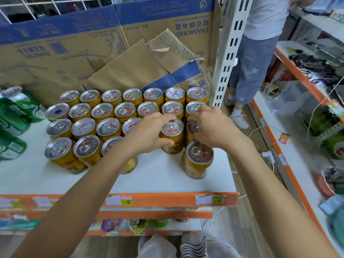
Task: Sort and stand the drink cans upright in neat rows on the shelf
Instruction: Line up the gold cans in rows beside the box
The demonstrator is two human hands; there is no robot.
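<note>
Several gold drink cans [104,110] with silver pull-tab lids stand upright in rows on the white shelf [158,181]. My left hand [147,135] curls round the side of one gold can [171,135] in the third row. My right hand [210,125] grips the top of the can [193,127] beside it at the right end of that row, hiding most of it. One gold can [199,159] stands alone in front of my right hand. My left forearm covers part of the front row.
Green cans [14,112] lie at the shelf's left. Folded cardboard boxes [145,66] lean behind the rows. A white slotted upright [230,51] bounds the shelf's right side. A person [256,53] stands in the aisle beyond. Another orange-edged shelf [297,112] runs along the right.
</note>
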